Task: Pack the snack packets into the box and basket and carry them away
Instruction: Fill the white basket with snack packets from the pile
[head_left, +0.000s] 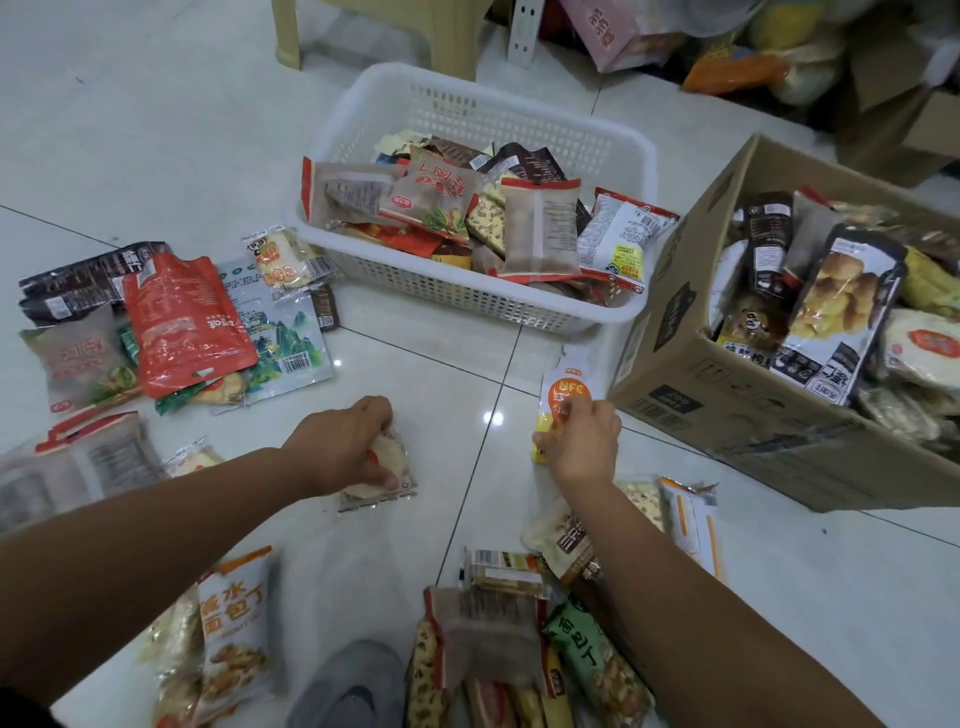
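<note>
A white plastic basket (358, 124), partly filled with snack packets, stands on the tiled floor ahead. To its right a cardboard box (691, 374) is packed with more packets. My left hand (340, 441) grips a clear packet with a round pale biscuit (387, 470) lying on the floor. My right hand (584, 439) pinches an orange and white pouch (569, 387) standing upright just left of the box. Loose packets lie around both arms.
A pile with a red pouch (182, 322) lies at the left. More packets lie near my knees, among them a green one (592, 654) and an orange-topped one (236, 623). A beige plastic stool (447, 36) stands behind the basket, with shelves of goods at the back right.
</note>
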